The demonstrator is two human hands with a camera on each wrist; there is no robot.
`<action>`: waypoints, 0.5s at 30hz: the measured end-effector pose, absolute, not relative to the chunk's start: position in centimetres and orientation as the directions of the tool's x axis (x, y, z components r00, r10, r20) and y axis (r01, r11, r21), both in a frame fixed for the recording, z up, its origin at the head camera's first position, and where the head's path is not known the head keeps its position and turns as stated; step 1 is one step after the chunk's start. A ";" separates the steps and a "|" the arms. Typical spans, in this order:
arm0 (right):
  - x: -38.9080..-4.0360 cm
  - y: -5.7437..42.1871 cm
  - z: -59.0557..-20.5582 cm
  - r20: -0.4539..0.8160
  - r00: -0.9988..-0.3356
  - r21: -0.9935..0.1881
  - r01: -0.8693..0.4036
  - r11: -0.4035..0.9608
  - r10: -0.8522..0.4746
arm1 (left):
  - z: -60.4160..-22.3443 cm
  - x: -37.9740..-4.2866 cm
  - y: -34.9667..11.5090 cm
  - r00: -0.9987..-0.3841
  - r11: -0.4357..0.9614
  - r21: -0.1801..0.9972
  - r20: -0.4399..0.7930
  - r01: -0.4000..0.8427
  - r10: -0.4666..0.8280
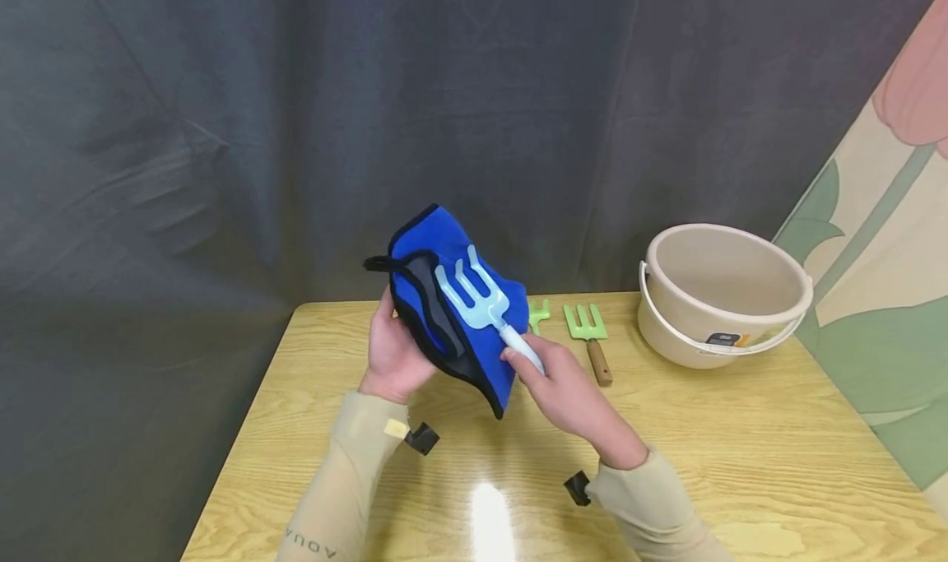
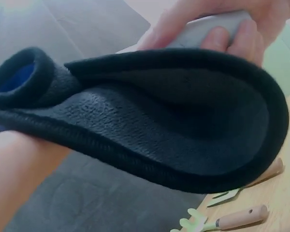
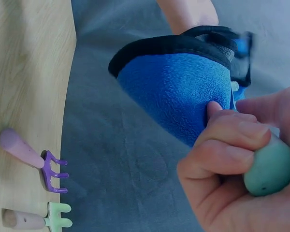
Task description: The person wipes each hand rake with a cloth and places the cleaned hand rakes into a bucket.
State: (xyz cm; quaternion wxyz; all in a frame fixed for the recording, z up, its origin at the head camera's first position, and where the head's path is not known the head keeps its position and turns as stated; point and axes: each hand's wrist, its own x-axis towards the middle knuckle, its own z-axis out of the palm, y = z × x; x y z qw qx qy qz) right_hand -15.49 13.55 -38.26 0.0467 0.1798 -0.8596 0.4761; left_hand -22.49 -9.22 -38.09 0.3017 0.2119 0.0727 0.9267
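Note:
My right hand (image 1: pixel 551 381) grips a light blue hand fork (image 1: pixel 483 308) by its pale handle, tines pointing up and left. In the right wrist view its fingers curl round the handle's rounded end (image 3: pixel 271 169). A blue cloth (image 1: pixel 444 237) with black edging and a grey inner side lies right behind the fork. My left hand (image 1: pixel 396 352) holds this cloth from behind and below, its fingers mostly hidden by it. A black-edged loop (image 2: pixel 21 79) sticks out at the cloth's left. Close up, the cloth's folded grey side fills the left wrist view.
A green hand fork with a wooden handle (image 1: pixel 598 360) lies on the wooden table (image 1: pixel 296 471), beside a smaller green tool (image 1: pixel 541 315) partly hidden by the cloth. A purple fork (image 3: pixel 26 151) shows in the right wrist view. At the right stands a beige bucket (image 1: pixel 666 332).

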 end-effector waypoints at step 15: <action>-15.3 13.8 -38.6 0.213 -0.938 -0.813 -0.325 0.484 -0.273 | -37.8 -22.1 -10.1 -0.786 -0.883 0.239 0.403 -0.404 0.469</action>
